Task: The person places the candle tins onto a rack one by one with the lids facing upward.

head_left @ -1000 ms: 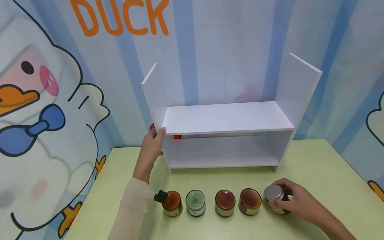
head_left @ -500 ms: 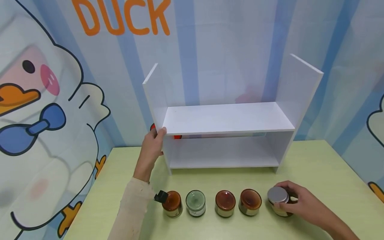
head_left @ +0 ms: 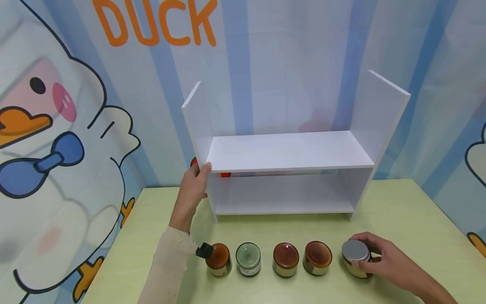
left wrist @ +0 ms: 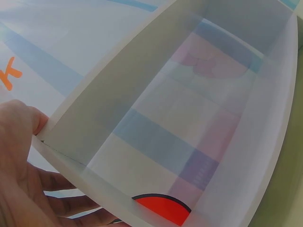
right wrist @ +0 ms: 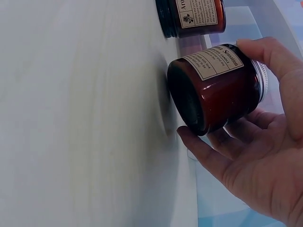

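My left hand (head_left: 193,185) grips the left side panel of the white two-tier shelf (head_left: 288,152), thumb on the front edge; the left wrist view shows my fingers (left wrist: 19,156) wrapped round that panel. My right hand (head_left: 379,259) holds the silver-lidded amber jar (head_left: 356,257) at the right end of a row on the pale green table (head_left: 398,211). In the right wrist view my fingers (right wrist: 246,165) curl round the labelled jar (right wrist: 218,90). Left of it stand two open amber jars (head_left: 317,256), a green jar (head_left: 248,258) and another amber jar (head_left: 218,259).
Both shelf boards are bare. A red shape (head_left: 224,173) shows behind the shelf's left side. A small black clip (head_left: 204,251) sits by my left sleeve. A cartoon duck backdrop (head_left: 57,126) surrounds the table on the left and back.
My right hand and the silver-lidded jar have shifted slightly right and toward me. The left hand stays on the shelf panel.
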The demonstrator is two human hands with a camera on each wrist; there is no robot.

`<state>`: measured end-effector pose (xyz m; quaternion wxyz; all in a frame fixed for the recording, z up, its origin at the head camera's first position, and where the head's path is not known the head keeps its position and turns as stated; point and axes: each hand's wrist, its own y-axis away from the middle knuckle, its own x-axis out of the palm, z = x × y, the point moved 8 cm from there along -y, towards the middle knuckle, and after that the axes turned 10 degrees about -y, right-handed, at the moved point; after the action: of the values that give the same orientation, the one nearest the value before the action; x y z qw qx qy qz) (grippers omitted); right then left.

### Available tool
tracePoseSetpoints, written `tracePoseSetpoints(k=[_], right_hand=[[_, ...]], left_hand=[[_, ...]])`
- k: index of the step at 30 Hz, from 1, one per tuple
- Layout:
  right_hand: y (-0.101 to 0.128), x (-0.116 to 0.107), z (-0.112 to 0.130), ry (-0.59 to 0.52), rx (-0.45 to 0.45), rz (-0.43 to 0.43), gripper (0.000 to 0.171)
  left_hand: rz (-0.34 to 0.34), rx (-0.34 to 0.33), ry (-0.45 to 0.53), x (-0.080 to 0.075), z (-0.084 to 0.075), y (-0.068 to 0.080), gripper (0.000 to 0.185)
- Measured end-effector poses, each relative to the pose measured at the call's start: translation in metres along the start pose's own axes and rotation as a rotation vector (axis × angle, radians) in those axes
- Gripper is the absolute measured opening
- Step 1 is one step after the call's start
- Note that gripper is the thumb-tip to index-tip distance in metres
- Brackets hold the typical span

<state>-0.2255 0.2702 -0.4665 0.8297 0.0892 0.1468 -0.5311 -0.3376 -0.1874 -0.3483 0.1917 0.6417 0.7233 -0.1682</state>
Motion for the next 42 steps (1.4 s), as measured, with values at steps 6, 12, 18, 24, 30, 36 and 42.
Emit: tracePoseSetpoints(k=[6, 12, 18, 24, 30, 36, 42], right_hand=[[0.001, 0.000, -0.004, -0.049, -0.001, 0.011, 0.043], [0.001, -0.001, -0.009, -0.044, 0.046, 0.002, 0.046], [0.003, 0.000, -0.012, -0.052, 0.056, 0.004, 0.047], [0.005, 0.001, -0.013, -0.075, 0.064, 0.016, 0.049], [0.005, -0.001, -0.013, -0.075, 0.050, 0.011, 0.049], [0.005, -0.004, -0.011, -0.059, 0.032, 0.000, 0.050], [0.005, -0.005, -0.010, -0.079, 0.049, 0.006, 0.052]], left_hand=[[-0.002, 0.008, -0.005, 0.000, 0.001, 0.001, 0.070], [0.003, 0.009, -0.004, 0.000, 0.001, 0.002, 0.069], [0.004, 0.007, -0.003, 0.000, 0.001, 0.002, 0.070], [0.007, 0.011, 0.004, 0.000, 0.002, 0.002, 0.070], [0.011, 0.012, 0.006, 0.001, 0.004, 0.002, 0.071], [0.007, 0.011, 0.014, 0.000, 0.002, 0.001, 0.071], [0.006, 0.007, 0.020, 0.000, 0.000, 0.001, 0.071]])
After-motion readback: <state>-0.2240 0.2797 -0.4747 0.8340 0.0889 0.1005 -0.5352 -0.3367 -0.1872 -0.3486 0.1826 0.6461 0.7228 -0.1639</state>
